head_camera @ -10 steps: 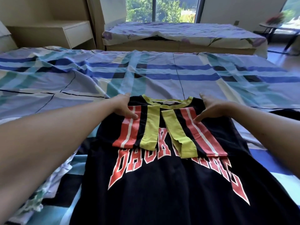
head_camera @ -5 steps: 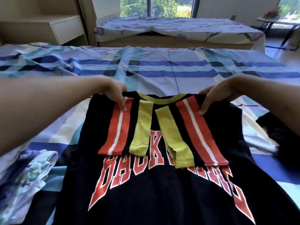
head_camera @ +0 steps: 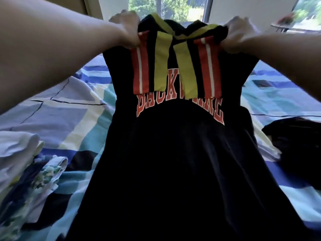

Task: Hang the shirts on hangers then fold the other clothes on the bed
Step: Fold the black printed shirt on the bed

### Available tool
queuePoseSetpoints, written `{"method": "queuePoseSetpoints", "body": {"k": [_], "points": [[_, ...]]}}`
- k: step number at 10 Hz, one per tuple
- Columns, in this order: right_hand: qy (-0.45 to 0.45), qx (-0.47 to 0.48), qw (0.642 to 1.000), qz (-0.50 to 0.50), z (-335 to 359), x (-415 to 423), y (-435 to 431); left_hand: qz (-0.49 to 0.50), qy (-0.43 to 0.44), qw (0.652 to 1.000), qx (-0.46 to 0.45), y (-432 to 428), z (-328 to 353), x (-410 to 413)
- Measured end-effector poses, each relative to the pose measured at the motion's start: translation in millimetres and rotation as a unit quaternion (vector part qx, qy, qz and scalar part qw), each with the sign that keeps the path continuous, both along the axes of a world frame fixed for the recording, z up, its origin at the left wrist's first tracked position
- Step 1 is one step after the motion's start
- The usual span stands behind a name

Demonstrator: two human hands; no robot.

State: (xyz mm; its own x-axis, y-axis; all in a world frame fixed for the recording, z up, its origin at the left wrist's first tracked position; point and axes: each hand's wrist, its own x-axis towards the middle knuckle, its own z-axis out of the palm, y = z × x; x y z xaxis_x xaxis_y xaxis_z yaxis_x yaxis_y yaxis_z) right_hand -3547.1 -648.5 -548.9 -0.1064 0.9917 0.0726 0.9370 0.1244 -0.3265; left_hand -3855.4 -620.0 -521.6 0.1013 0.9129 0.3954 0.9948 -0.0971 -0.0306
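Observation:
A black shirt (head_camera: 173,153) with red lettering has its red-striped, yellow-cuffed sleeves folded in over the chest. My left hand (head_camera: 128,30) grips its left shoulder, and my right hand (head_camera: 239,33) grips the right shoulder. Both hold the top of the shirt lifted off the bed (head_camera: 73,115), while the lower part trails down toward me. The collar is bunched between my hands.
The blue, teal and cream patterned bedspread stretches to both sides. A pile of white and floral clothes (head_camera: 26,171) lies at the left. A dark garment (head_camera: 295,145) is heaped at the right. A window (head_camera: 166,7) shows beyond the shirt.
Both hands have closed on the shirt's shoulders and raised its top off the bed. Before, the shirt lay flat with my hands pressing the folded sleeves.

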Motion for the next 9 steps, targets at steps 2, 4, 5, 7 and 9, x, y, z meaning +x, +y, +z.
{"method": "queuePoseSetpoints", "body": {"k": [2, 4, 5, 7, 9], "points": [[0.013, 0.050, 0.999, 0.016, -3.7, 8.2, -69.5, -0.120, -0.045, 0.986, -0.110, -74.5, -24.2, -13.6], [0.060, 0.003, 0.995, 0.085, -40.4, 36.5, -159.2, -0.234, -0.008, 0.956, -0.174, -168.9, -36.3, -16.3], [0.098, -0.016, 0.988, 0.119, -54.9, 41.8, -211.9, -0.279, -0.003, 0.935, -0.221, -219.8, -55.6, -17.8], [0.094, -0.064, 0.989, 0.096, -86.0, 36.5, -261.7, -0.243, 0.104, 0.927, -0.267, -285.9, -119.8, -32.7], [-0.288, -0.093, 0.951, 0.070, -55.6, 40.9, -290.1, -0.308, 0.044, 0.939, -0.146, -332.2, -113.6, -47.8]]}}
